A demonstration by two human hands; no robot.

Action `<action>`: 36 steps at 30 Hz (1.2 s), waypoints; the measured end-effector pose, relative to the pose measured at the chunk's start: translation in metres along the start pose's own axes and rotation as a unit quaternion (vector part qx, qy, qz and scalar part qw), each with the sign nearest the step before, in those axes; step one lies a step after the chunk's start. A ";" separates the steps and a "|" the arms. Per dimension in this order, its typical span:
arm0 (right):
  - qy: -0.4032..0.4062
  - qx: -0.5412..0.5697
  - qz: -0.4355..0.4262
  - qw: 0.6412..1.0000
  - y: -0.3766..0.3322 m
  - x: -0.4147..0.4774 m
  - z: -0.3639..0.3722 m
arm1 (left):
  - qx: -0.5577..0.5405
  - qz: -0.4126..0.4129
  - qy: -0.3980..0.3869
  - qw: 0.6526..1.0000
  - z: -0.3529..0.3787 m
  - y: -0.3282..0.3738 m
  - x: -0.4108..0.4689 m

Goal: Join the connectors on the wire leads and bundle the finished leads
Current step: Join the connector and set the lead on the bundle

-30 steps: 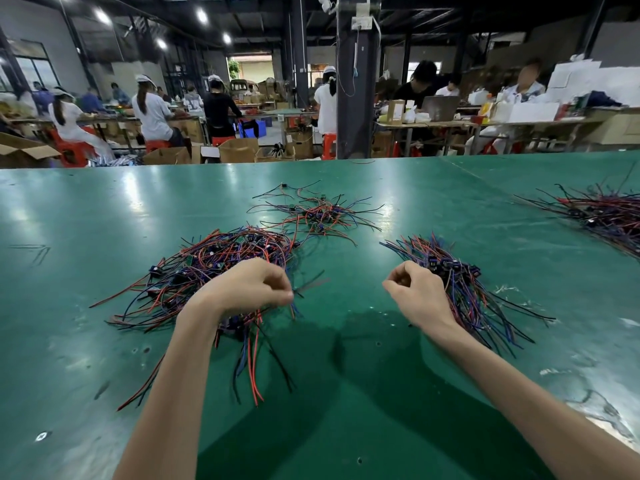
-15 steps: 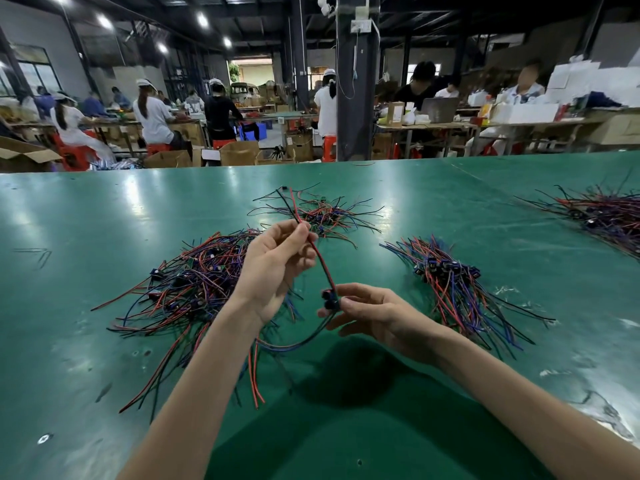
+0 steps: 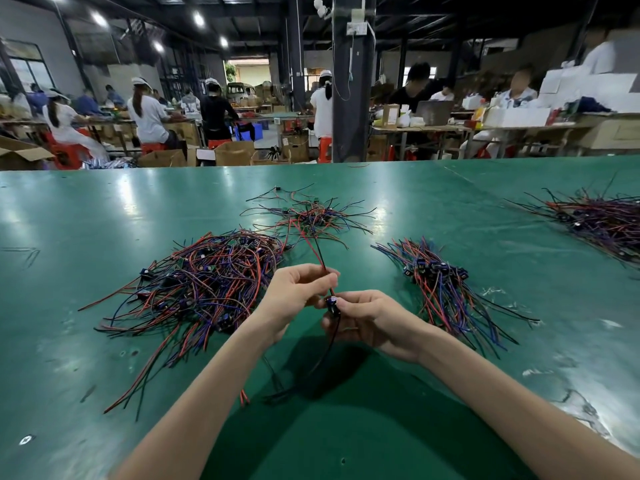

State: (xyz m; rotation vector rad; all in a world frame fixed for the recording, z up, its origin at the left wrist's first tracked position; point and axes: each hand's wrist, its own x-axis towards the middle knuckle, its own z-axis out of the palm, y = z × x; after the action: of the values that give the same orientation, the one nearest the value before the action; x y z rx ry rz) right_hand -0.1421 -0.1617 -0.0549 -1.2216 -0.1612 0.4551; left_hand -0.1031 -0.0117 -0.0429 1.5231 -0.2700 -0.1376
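My left hand (image 3: pixel 299 289) pinches a red-and-black wire lead (image 3: pixel 316 250) that rises away from me. My right hand (image 3: pixel 372 318) grips a small dark blue connector (image 3: pixel 333 303) between the two hands, with a black lead (image 3: pixel 323 355) hanging below it. A large loose heap of red, blue and black leads (image 3: pixel 204 282) lies left of my hands. A tidier group of leads with connectors (image 3: pixel 440 282) lies to the right. A smaller scattered heap (image 3: pixel 308 216) sits farther back.
The work lies on a broad green table (image 3: pixel 104 209). Another heap of leads (image 3: pixel 602 220) lies at the far right edge. Beyond the table stand a dark pillar (image 3: pixel 349 98), cardboard boxes and several people working at other benches.
My hands lifted off the two heaps with leads and came together at the centre. They have drawn closer since half a second ago, and the connector now sits between the fingertips.
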 end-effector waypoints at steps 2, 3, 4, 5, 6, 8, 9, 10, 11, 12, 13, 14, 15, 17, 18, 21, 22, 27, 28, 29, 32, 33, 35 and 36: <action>0.010 -0.007 0.008 1.000 0.001 0.000 0.000 | 0.020 0.007 0.006 1.000 0.000 -0.003 0.001; 0.013 -0.008 0.011 1.000 0.001 0.000 0.000 | 0.028 0.009 0.006 1.000 0.000 -0.004 0.001; 0.015 -0.009 0.013 1.000 0.001 0.000 0.000 | 0.033 0.008 0.005 0.999 0.000 -0.006 0.001; 0.017 -0.015 0.013 1.000 0.000 0.000 -0.001 | 0.035 0.006 0.003 0.999 0.001 -0.007 0.001; 0.024 -0.026 0.013 0.999 0.000 0.000 -0.001 | 0.036 0.003 0.003 0.999 0.002 -0.007 0.000; 0.049 -0.046 0.013 0.998 0.000 0.000 -0.001 | 0.039 0.000 0.007 0.999 0.004 -0.007 -0.001; 0.062 -0.049 0.012 0.997 0.000 0.001 -0.001 | 0.038 -0.001 0.009 0.999 0.004 -0.006 -0.002; 0.072 -0.051 0.010 0.996 0.000 0.001 0.000 | 0.035 -0.002 0.010 0.999 0.005 -0.006 -0.003; 0.078 -0.055 0.008 0.995 0.000 0.001 0.000 | 0.030 -0.003 0.010 1.000 0.005 -0.006 -0.003; 0.080 -0.062 0.008 0.995 0.000 0.000 0.000 | 0.025 -0.004 0.009 1.000 0.005 -0.006 -0.003; 0.080 -0.068 0.006 0.994 -0.001 0.000 0.000 | 0.020 -0.005 0.007 1.000 0.005 -0.006 -0.004; 0.079 -0.069 0.003 0.995 -0.001 0.000 0.000 | 0.014 -0.005 0.006 1.000 0.006 -0.007 -0.004; 0.076 -0.065 0.001 0.995 -0.001 -0.001 -0.001 | 0.006 -0.004 0.006 1.000 0.006 -0.007 -0.004; 0.072 -0.054 -0.002 0.996 -0.002 -0.001 -0.001 | -0.006 0.001 0.007 1.000 0.006 -0.006 -0.003; 0.071 -0.049 -0.004 0.996 -0.002 -0.001 0.000 | -0.008 0.004 0.008 1.000 0.006 -0.006 -0.003; 0.077 -0.051 -0.013 0.996 -0.001 -0.001 -0.001 | -0.022 0.006 0.013 1.000 0.007 -0.007 -0.002; 0.078 -0.054 -0.014 0.995 -0.001 -0.001 -0.001 | -0.029 0.004 0.013 0.999 0.007 -0.008 -0.002; 0.077 -0.055 0.004 0.996 -0.002 0.000 -0.003 | -0.044 -0.002 -0.013 0.999 0.007 -0.009 -0.003; 0.075 -0.053 0.009 0.996 -0.003 -0.001 -0.003 | -0.045 -0.001 -0.016 0.999 0.007 -0.009 -0.003; 0.074 -0.052 0.012 0.996 -0.002 0.000 -0.003 | -0.047 -0.001 -0.015 0.999 0.007 -0.010 -0.003; 0.083 -0.055 0.020 0.995 -0.001 0.002 -0.003 | -0.044 0.002 -0.011 0.999 0.008 -0.012 -0.002; 0.089 -0.058 0.019 0.994 -0.001 0.002 -0.003 | -0.039 0.003 -0.009 0.999 0.008 -0.013 -0.001; 0.101 -0.059 0.014 0.993 0.000 0.003 -0.004 | -0.024 0.006 -0.004 1.000 0.009 -0.015 0.000; 0.108 -0.057 0.013 0.992 0.000 0.003 -0.004 | -0.014 0.010 0.000 1.000 0.010 -0.016 0.000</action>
State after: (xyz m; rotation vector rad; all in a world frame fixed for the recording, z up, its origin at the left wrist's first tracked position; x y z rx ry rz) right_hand -0.1380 -0.1645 -0.0564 -1.3780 0.0136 0.3374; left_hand -0.1042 -0.0218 -0.0590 1.4915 -0.2823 -0.1257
